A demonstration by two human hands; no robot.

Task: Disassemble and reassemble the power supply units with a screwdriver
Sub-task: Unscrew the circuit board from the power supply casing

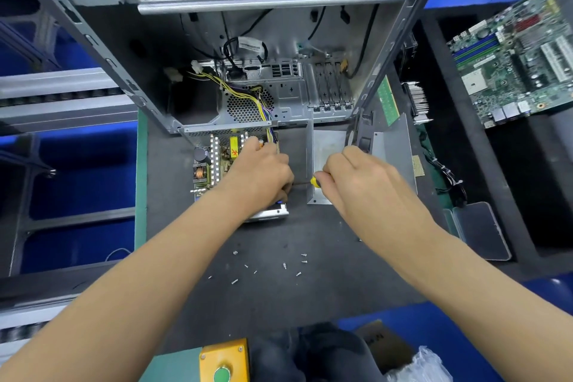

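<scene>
Power supply unit (217, 161) is on the dark mat (310, 288), right in front of the open PC case (248, 40), cover already off. The bent sheet-metal cover (328, 164) lies just beside it to the right. Loose screws (285, 265) are scattered on the mat nearer to me, so the outer fasteners look done. I'd call it well into disassembly, though I can't tell from here whether I'm loosening or tightening. Board is exposed: yellow transformer, copper-wound coil, black capacitor, white heatsink fins, and a yellow/purple wire bundle (248, 96) running up into the case. My left hand (263, 170) curls over the unit's right edge and grips it steady. My right hand (356, 177) grips the screwdriver (313, 181), yellow handle, shaft pointing left at the unit's side wall; tip is hidden behind my left hand. Likely left: remaining side screws, lifting the board, then full reassembly. A bare motherboard (521, 65) sits well apart to the right.
</scene>
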